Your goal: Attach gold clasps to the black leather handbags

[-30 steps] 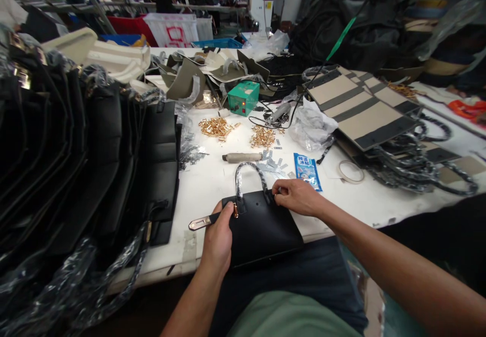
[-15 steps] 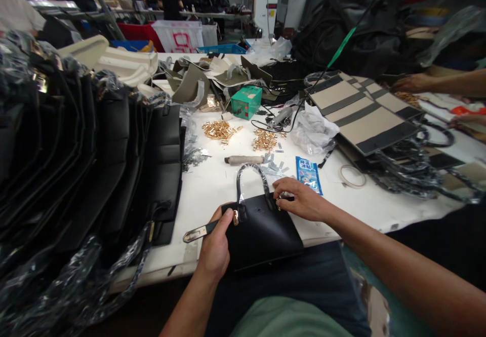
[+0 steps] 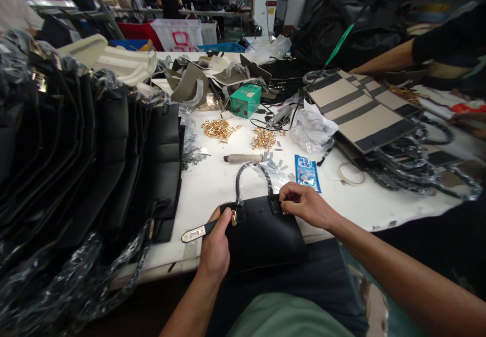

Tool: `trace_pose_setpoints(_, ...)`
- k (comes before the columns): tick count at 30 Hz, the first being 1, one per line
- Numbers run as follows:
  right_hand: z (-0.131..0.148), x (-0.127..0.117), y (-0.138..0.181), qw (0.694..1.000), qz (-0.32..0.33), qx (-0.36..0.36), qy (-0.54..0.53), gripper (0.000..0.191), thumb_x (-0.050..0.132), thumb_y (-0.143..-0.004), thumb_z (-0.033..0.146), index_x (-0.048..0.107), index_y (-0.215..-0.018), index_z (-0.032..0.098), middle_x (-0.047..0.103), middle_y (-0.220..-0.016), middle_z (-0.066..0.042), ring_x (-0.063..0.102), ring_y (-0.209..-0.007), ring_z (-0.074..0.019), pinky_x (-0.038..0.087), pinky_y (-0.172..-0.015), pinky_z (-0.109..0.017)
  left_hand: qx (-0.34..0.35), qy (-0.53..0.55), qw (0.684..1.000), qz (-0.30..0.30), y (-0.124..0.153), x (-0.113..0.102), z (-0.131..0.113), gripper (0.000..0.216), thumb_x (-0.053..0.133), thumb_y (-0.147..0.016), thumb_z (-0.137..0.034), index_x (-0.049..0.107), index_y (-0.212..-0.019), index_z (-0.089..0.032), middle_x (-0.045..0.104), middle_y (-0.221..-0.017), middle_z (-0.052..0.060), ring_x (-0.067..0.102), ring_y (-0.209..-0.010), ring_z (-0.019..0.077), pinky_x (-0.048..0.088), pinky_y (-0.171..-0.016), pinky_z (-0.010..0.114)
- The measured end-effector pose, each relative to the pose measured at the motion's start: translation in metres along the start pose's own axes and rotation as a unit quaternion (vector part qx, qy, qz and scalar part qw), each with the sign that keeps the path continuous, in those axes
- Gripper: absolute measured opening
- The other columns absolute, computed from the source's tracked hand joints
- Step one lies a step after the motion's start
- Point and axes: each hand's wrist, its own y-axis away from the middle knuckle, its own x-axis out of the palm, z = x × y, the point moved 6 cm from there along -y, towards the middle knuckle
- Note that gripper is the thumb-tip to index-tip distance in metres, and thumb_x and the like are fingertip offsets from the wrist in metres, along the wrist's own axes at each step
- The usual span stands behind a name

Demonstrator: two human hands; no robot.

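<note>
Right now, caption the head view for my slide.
Left hand and right hand at opposite upper corners of a smooth black handbag, small gold metal fittings heaped beyond.

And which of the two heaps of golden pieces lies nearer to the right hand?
The right heap, between the crumpled plastic and the left heap. The left heap lies farther from the right hand.

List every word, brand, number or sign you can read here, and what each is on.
"降温冰贴", blurred but apparently so: on the blue packet.
Red mark on the white crate: no readable word.
White machine and green box: any lettering too small to read.
</note>
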Motion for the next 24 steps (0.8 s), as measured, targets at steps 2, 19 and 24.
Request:
trace_pose_setpoints(2,0.001,0.0,0.002,1.0,-0.003,-0.001,0.005,0.009,0.06,-0.072,0.016,0.066,-0.077,0.021,0.064,-0.079,0.002,0.059,-0.069,-0.0144,0.045,-0.063,-0.026,-0.005,-0.001,1.0,0.005,0.0,0.0,0.001,0.018,0.066,-0.087,-0.033,0.074,-0.096,-0.02,0.076,-0.101,0.002,0.066,-0.1,0.0213,0.047,-0.096,0.032)
trace_pose_setpoints(19,0.014,-0.002,0.026,0.988,-0.091,-0.112,0.049,0.017,0.068,-0.082,0.025,0.065,-0.098,0.026,0.066,-0.098,-0.003,0.062,-0.093,-0.0202,0.047,-0.086,-0.034,0.021,0.018,1.0,0.008,-0.001,-0.001,-0.004,0.025,0.07,-0.084,-0.033,0.075,-0.106,-0.023,0.076,-0.106,0.002,0.062,-0.116,0.0238,0.042,-0.108,0.036)
trace_pose_setpoints(24,0.022,-0.001,0.029,0.973,-0.127,-0.178,0.079,0.011,0.066,-0.081,0.021,0.063,-0.09,0.025,0.065,-0.088,-0.002,0.063,-0.083,-0.0191,0.049,-0.078,-0.032,0.016,0.031,0.999,-0.004,-0.001,-0.005,0.002,0.028,0.068,-0.087,-0.032,0.073,-0.114,-0.025,0.074,-0.114,0.001,0.059,-0.12,0.0222,0.039,-0.111,0.036)
